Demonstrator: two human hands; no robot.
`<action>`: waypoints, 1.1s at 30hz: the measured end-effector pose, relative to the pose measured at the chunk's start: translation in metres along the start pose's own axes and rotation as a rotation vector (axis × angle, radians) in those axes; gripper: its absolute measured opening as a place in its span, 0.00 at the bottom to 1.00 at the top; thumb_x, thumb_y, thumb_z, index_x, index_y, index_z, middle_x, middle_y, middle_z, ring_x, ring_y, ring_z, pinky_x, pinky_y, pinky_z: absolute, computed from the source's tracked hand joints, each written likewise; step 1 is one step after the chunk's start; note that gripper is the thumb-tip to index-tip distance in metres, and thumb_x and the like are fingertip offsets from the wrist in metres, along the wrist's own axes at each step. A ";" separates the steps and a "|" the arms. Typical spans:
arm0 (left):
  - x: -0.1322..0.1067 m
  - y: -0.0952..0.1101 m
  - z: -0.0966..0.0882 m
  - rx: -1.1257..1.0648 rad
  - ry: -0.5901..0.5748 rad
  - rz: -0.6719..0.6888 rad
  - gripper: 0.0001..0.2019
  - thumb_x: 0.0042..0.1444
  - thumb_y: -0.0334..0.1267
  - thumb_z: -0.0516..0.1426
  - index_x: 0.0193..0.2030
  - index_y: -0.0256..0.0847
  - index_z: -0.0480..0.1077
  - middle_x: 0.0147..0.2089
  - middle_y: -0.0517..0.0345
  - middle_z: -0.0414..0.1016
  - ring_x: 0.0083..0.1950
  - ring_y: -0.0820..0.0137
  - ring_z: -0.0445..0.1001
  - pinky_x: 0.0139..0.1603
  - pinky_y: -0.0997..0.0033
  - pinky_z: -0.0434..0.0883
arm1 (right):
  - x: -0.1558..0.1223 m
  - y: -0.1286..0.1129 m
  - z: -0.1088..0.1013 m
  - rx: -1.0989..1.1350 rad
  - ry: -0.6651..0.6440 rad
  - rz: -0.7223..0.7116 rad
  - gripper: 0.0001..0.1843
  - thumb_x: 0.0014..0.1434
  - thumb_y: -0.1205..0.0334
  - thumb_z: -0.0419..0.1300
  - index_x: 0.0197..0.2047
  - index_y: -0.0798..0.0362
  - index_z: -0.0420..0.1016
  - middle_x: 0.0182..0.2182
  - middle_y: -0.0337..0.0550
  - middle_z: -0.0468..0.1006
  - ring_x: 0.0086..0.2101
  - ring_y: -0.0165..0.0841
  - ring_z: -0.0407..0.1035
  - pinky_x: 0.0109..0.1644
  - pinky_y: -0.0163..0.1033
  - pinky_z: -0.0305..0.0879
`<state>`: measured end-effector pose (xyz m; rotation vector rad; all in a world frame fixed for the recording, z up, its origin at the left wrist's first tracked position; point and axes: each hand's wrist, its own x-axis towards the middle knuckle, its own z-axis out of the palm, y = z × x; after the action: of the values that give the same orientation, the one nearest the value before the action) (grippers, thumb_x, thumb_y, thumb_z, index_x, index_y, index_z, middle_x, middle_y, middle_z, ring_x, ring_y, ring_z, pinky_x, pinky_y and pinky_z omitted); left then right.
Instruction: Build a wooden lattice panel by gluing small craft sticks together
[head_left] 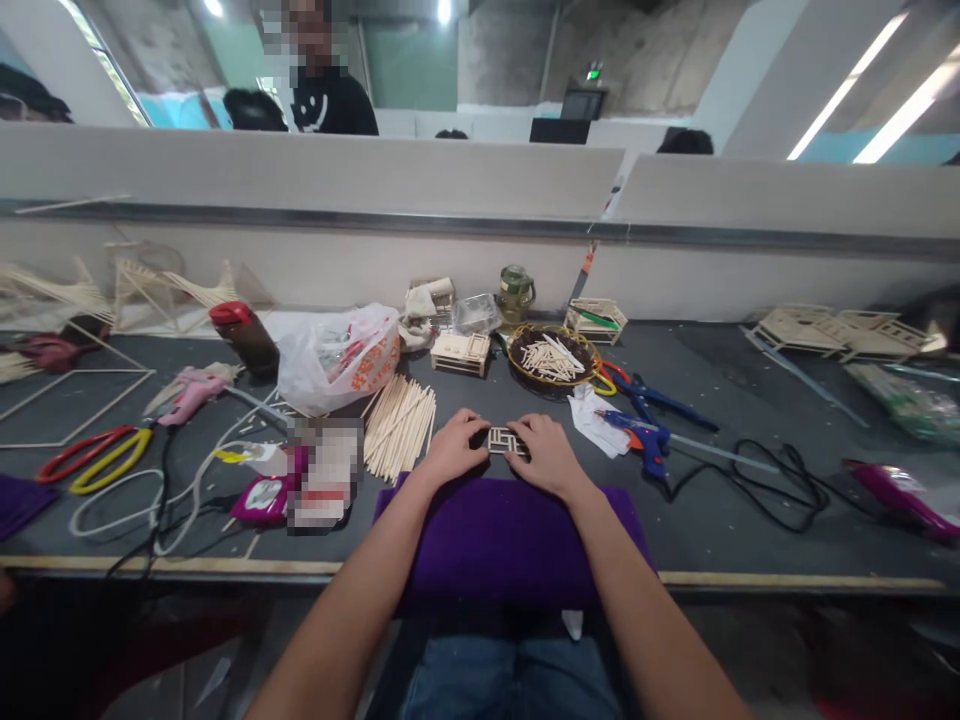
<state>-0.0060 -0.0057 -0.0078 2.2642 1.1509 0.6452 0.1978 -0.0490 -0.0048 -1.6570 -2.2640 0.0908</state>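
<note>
A small lattice panel of pale wooden sticks (pixel 505 441) lies on the dark table just beyond a purple cloth (pixel 517 540). My left hand (pixel 457 446) grips its left end between thumb and fingers. At the right end, my right hand (pixel 546 452) holds it the same way, covering part of that side. To the left of my hands is a pile of loose wooden sticks (pixel 397 428). A dark wicker basket (pixel 517 362) with short stick pieces stands behind my hands. Near it sits a small wooden stick model (pixel 460 353).
A blue glue gun (pixel 651 446) with a black cord lies to the right, beside white paper (pixel 597 420). On the left are a pink glue gun (pixel 191 398), red-yellow scissors (pixel 112 462), a plastic bag (pixel 337 365) and a red-lidded bottle (pixel 246 342). A person (pixel 330 95) stands beyond the partition.
</note>
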 end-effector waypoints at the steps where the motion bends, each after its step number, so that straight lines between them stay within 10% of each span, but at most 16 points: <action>1: 0.000 0.000 0.000 0.004 0.001 0.000 0.20 0.51 0.33 0.58 0.52 0.43 0.73 0.50 0.54 0.68 0.47 0.66 0.70 0.48 0.67 0.70 | 0.000 -0.001 0.000 -0.004 0.000 0.003 0.22 0.58 0.55 0.58 0.54 0.53 0.72 0.48 0.51 0.72 0.48 0.42 0.62 0.51 0.44 0.56; 16: 0.001 -0.008 0.005 0.011 0.020 0.003 0.18 0.50 0.35 0.58 0.50 0.43 0.74 0.51 0.54 0.69 0.47 0.66 0.71 0.47 0.69 0.69 | 0.029 -0.001 0.003 -0.116 -0.099 0.124 0.16 0.67 0.63 0.47 0.45 0.50 0.76 0.42 0.46 0.75 0.46 0.35 0.66 0.47 0.37 0.57; 33: -0.001 -0.006 0.004 0.018 0.022 -0.025 0.20 0.48 0.35 0.58 0.51 0.43 0.73 0.52 0.54 0.68 0.48 0.66 0.71 0.46 0.70 0.69 | 0.052 -0.009 -0.017 -0.275 -0.307 -0.086 0.12 0.65 0.65 0.51 0.40 0.54 0.77 0.39 0.49 0.77 0.43 0.36 0.70 0.40 0.34 0.58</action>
<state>-0.0072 -0.0041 -0.0147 2.2598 1.1977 0.6540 0.1810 -0.0058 0.0256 -1.7793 -2.6768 0.0141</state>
